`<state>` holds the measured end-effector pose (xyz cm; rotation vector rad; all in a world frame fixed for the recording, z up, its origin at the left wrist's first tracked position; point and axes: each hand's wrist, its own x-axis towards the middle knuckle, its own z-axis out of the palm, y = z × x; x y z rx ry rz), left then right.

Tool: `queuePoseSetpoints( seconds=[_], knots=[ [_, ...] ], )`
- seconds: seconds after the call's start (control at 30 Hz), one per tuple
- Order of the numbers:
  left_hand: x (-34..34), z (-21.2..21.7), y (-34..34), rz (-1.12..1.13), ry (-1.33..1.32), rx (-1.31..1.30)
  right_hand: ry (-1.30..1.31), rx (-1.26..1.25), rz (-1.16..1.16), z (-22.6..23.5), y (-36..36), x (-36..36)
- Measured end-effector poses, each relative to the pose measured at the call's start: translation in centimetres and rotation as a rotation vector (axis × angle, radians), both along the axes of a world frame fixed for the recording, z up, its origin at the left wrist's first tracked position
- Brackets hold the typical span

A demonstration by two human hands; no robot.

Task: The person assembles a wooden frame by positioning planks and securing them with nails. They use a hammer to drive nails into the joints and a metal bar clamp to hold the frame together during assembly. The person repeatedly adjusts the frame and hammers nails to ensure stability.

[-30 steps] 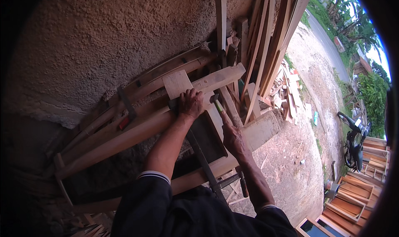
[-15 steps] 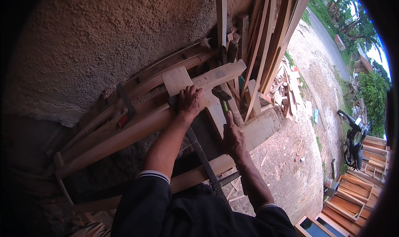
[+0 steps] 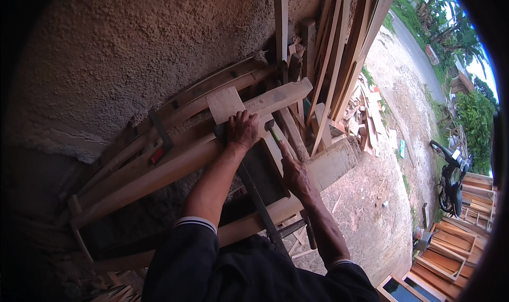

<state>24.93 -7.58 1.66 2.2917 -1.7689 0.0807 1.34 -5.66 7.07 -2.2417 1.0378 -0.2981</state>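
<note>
My right hand (image 3: 297, 175) is closed round the green handle of a hammer (image 3: 275, 134). The dark hammer head lies against the wood just right of my left hand (image 3: 244, 130). That left hand has its fingers curled over the joint of a wooden frame (image 3: 180, 164), where a short pale board (image 3: 225, 103) and a thick beam (image 3: 281, 95) meet the long rail. Whatever lies under its fingers is hidden. A dark metal bar clamp (image 3: 258, 198) crosses the frame below my hands, its upper jaw beside my left wrist.
Long planks (image 3: 344, 47) lean at a rough wall (image 3: 159, 42). A red-ended clamp (image 3: 157, 154) grips the frame's left part. Wood scraps (image 3: 366, 114) are heaped beyond the planks. A motorcycle (image 3: 450, 180) and finished wooden frames (image 3: 450, 254) stand at the right.
The hammer has come down and to the left, from above the joint to the wood beside my left hand. My left hand stays in place.
</note>
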Motion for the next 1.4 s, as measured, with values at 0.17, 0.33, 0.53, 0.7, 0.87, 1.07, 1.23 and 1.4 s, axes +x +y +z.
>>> queuePoseSetpoints(
  seconds=[0.17,0.33,0.53,0.7,0.87,1.07,1.23,1.4],
  knots=[
    [0.1,-0.2,-0.1,-0.024,0.065,-0.06,-0.2,-0.259,-0.032,0.1,0.1,0.0],
    [0.2,-0.5,-0.6,0.0,0.05,0.016,0.03,0.01,-0.01,0.4,0.2,0.0],
    [0.0,-0.5,-0.5,0.006,0.067,0.004,-0.014,-0.143,-0.029,0.0,-0.4,0.0],
    [0.2,0.0,-0.7,0.0,0.035,0.036,0.072,-0.041,-0.033,0.7,-1.7,-0.6],
    [-0.2,0.3,-0.1,-0.02,0.098,-0.062,-0.071,-0.057,-0.105,1.9,-1.2,-2.2],
    [-0.1,-0.2,-0.5,-0.012,0.126,-0.003,-0.041,0.01,-0.311,1.1,-0.2,-4.9],
    [0.0,0.0,-0.5,-0.027,0.087,0.017,-0.018,0.079,-0.307,0.2,0.9,-5.6],
    [-0.5,0.5,-0.5,-0.004,0.029,0.027,-0.031,0.099,-0.229,-0.4,1.5,-4.8]
  ],
)
